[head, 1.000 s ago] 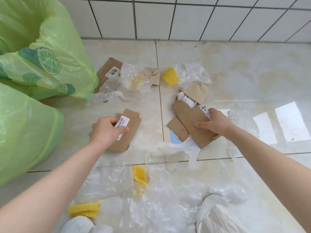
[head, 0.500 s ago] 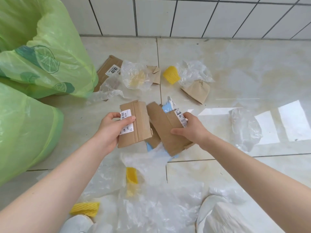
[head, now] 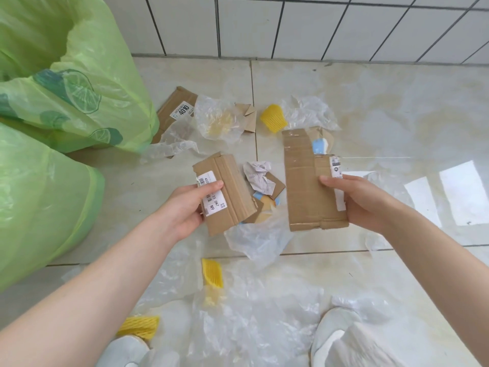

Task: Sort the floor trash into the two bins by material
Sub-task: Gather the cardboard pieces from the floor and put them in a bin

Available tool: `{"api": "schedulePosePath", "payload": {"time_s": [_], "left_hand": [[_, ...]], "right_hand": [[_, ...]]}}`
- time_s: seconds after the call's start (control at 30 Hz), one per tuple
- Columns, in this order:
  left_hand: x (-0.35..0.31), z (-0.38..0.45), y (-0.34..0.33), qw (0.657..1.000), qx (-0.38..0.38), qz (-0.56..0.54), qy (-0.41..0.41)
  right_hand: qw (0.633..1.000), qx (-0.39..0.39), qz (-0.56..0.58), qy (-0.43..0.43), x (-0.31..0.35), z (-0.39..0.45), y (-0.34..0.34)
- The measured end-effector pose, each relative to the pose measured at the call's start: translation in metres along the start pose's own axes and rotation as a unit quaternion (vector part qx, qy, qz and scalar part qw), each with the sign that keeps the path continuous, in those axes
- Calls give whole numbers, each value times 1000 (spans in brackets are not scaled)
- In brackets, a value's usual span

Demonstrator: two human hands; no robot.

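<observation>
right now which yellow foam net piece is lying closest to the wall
The yellow foam net beside the crumpled clear plastic, just above the right hand's cardboard. The other two lie near the person's feet.

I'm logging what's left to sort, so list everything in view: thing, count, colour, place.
Bag-lined bins: two, green, left.
Labelled cardboard pieces: two, brown, one in the left hand, one in the right.
Flat cardboard marked 4010: one, brown, on the floor by the bins.
Ribbed foam sleeves: at least three, yellow, scattered on the floor.
Crumpled plastic film: several sheets, clear, across the floor.
Small card and paper scraps: several, brown, white, blue, between the hands.
Hands: left, right, each gripping cardboard.
</observation>
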State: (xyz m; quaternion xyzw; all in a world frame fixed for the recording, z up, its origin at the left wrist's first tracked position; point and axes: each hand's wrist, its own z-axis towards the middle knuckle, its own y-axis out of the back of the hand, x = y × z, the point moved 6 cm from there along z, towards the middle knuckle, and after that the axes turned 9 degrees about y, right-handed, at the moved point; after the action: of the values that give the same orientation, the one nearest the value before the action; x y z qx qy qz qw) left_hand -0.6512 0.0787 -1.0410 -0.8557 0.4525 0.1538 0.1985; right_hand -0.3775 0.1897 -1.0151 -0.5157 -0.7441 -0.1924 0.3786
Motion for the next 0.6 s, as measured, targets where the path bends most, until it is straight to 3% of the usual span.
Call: {"api": "schedulePosePath", "payload": {"time_s": [0.17,0.33,0.6], "left_hand": [[22,0,-38,991,86,86,51],[75,0,-45,970,74,184,139],[96,-10,-23,963,50,223,143]], "right_hand": [[999,33,3,-38,-19,-5,1],[993,75,-24,-89,-42,-14,0],[999,-46,9,-20,-25,-8,42]]}}
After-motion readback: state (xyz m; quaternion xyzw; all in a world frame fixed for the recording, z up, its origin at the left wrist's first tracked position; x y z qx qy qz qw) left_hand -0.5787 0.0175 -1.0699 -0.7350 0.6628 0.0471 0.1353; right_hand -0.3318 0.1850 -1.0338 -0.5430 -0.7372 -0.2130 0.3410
